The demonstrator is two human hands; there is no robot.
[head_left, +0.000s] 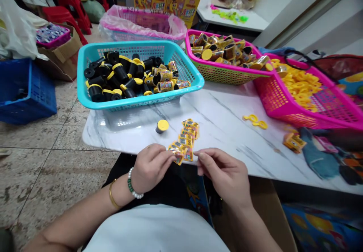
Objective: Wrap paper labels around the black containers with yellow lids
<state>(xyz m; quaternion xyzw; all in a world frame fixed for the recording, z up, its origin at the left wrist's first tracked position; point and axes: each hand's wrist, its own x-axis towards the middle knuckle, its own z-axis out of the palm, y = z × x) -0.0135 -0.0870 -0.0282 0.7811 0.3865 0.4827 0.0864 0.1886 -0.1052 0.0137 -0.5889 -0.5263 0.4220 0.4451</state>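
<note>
At the near edge of the white marble table [221, 112], my left hand [150, 167] pinches the end of a strip of small yellow printed stickers [185, 138]. The strip runs away from me across the tabletop. My right hand [225, 174] hovers just right of the strip's near end, fingers curled toward it, and I cannot make out anything in them. A single black canister with a yellow cap [162, 126] stands on the table just beyond my left hand.
A teal basket [85, 93] holds several black-and-yellow canisters. A pink basket [224, 74] holds labelled ones, and another pink basket [283, 104] holds yellow rings. Two yellow rings [255, 121] lie loose. A blue crate [25, 89] sits on the floor at left.
</note>
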